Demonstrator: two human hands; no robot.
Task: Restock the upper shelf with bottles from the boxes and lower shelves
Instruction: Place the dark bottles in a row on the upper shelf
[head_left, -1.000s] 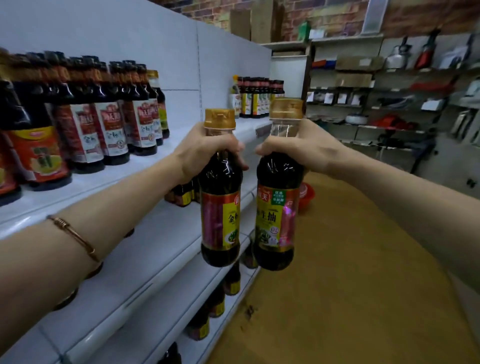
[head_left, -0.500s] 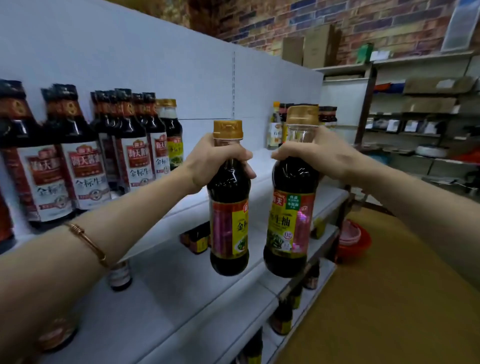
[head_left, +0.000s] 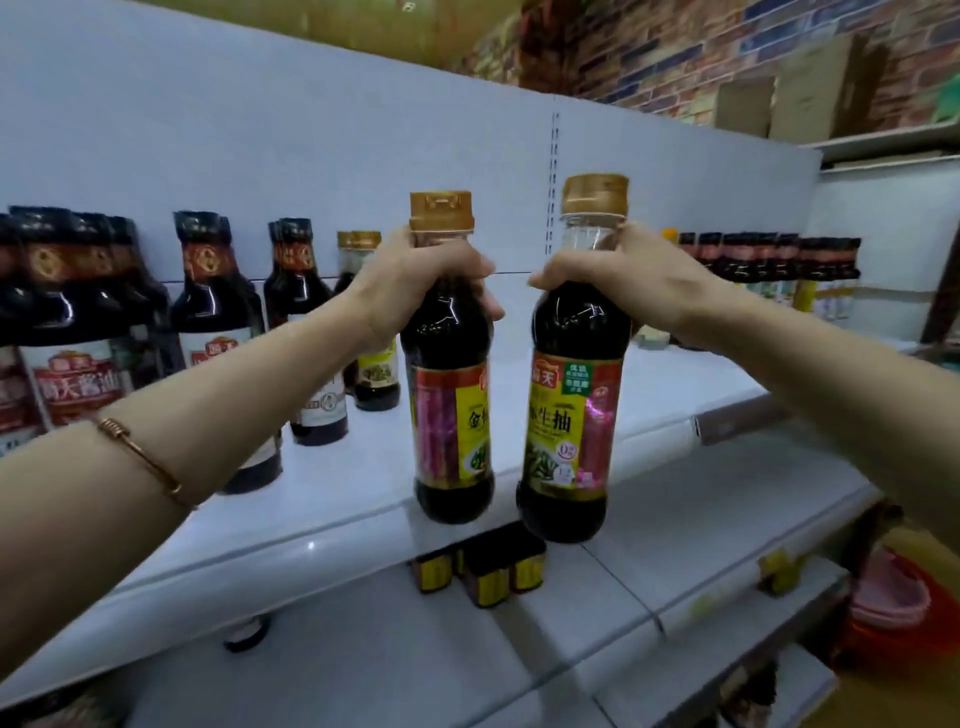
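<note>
Bottles, one (head_left: 453, 358) gripped in the left hand (head_left: 415, 280) and one (head_left: 571, 364) in the right hand (head_left: 623, 280) at the neck, hang above the upper shelf (head_left: 363, 467) edge, probably heavy below each grip and slippery.

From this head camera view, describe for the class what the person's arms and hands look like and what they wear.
Both forearms are bare, with no sleeves showing in the frame. The left forearm carries a thin copper-toned bangle with a small coiled wrap on it. The left hand and the right hand wear no gloves, and no rings can be seen. The right wrist shows nothing worn.
</note>
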